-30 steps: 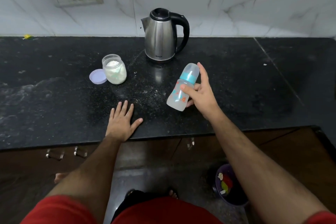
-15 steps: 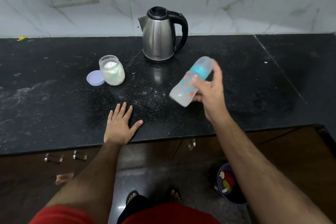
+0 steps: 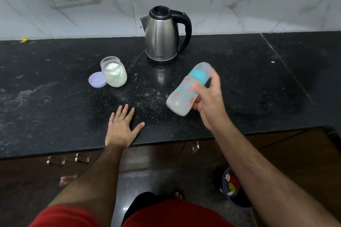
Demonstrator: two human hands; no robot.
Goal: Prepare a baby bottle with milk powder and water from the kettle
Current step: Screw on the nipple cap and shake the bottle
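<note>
Since a moment ago the baby bottle (image 3: pixel 186 89) in my right hand (image 3: pixel 209 101) has tipped further over, its capped end now toward 1 o'clock and blurred. My fingers curl round its middle, holding it above the countertop (image 3: pixel 249 83). My left hand (image 3: pixel 120 125) stays flat, fingers spread, at 7 o'clock from the bottle. The kettle (image 3: pixel 163 36) at 12 o'clock carries small lettering, unreadable. The powder jar (image 3: pixel 114 72) stands open, touching its lid (image 3: pixel 96 80).

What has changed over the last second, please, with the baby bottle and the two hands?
The right hand keeps its grip on the baby bottle and has tipped it from nearly upright to a steep slant, cap end away, blurred as if shaken. The left hand stays flat on the counter; kettle, powder jar and lid have not moved.
</note>
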